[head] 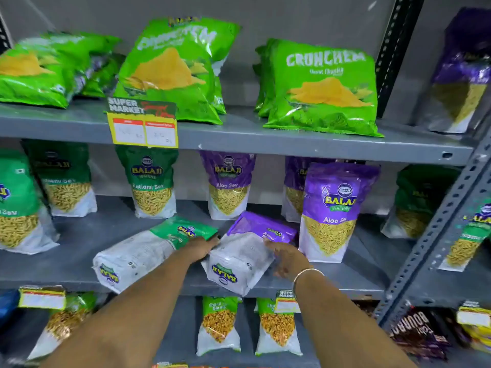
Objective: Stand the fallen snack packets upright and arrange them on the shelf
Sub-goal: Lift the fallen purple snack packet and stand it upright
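Two packets lie flat on the middle shelf (74, 264). The fallen purple Aloo Sev packet (239, 261) rests back side up near the front edge, its top pointing into the shelf. My left hand (200, 248) grips its left edge and my right hand (288, 258), with a bangle on the wrist, holds its right edge. Just left of it, the fallen green Ratlami Sev packet (138, 256) also lies back side up, under my left forearm. An upright purple packet (334, 208) stands close on the right.
Upright green packets (154, 184) and purple packets (227, 184) line the back of the middle shelf. Green Crunchem bags (321, 86) fill the upper shelf, which carries a yellow price tag (144, 128). A perforated metal post (435, 235) stands at the right. More packets (219, 325) sit below.
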The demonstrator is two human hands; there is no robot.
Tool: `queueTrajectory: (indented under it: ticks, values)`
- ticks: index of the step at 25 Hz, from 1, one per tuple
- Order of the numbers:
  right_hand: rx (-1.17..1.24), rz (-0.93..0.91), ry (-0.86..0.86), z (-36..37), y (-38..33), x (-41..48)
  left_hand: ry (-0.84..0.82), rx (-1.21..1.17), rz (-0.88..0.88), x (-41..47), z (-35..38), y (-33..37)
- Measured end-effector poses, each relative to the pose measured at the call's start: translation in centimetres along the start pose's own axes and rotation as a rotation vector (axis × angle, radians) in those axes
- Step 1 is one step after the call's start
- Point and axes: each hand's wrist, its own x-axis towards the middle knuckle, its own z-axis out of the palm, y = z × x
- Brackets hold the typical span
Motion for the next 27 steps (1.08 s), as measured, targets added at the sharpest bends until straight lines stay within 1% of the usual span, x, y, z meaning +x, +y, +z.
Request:
queueTrajectory:
  ticks: [2,4,6,11,13,15,17,19,23,25,27]
  values:
    - [0.029,0.071,-0.018,0.1,0.4,1.5,-0.136,-0.176,-0.071,1.2,0.6,0.0]
    - [0.042,0.126,-0.037,0.1,0.7,2.6,-0.249,-0.387,-0.098,2.4,1.0,-0.2]
    - [0.053,0.128,-0.061,0.2,0.7,2.7,-0.325,-0.515,-0.094,3.1,1.7,-0.2]
    - [0.129,0.107,-0.132,0.2,0.8,2.7,-0.463,-0.541,-0.075,3.4,1.0,0.1]
    - [0.103,0.089,-0.128,0.4,0.8,2.8,-0.542,-0.540,-0.091,3.1,0.7,0.0]
    - [0.061,0.122,-0.119,0.1,0.5,2.3,-0.596,-0.517,-0.103,2.4,0.5,0.1]
    - [0.074,0.141,-0.102,-0.2,0.4,1.2,-0.589,-0.466,-0.091,1.5,0.2,0.5]
    - [0.062,0.130,-0.094,-0.4,-0.1,0.3,-0.542,-0.421,-0.040,1.1,0.1,0.9]
    - [-0.063,0.079,-0.043,-0.6,-2.8,-0.6,-0.505,-0.410,0.087,0.9,-1.0,1.8]
    - [-0.076,-0.036,-0.040,-0.2,-4.2,-0.8,-0.442,-0.446,0.141,1.1,-1.5,2.2]
    - [-0.046,-0.213,-0.034,0.7,-4.8,-0.4,-0.290,-0.431,0.234,1.9,-1.5,2.2]
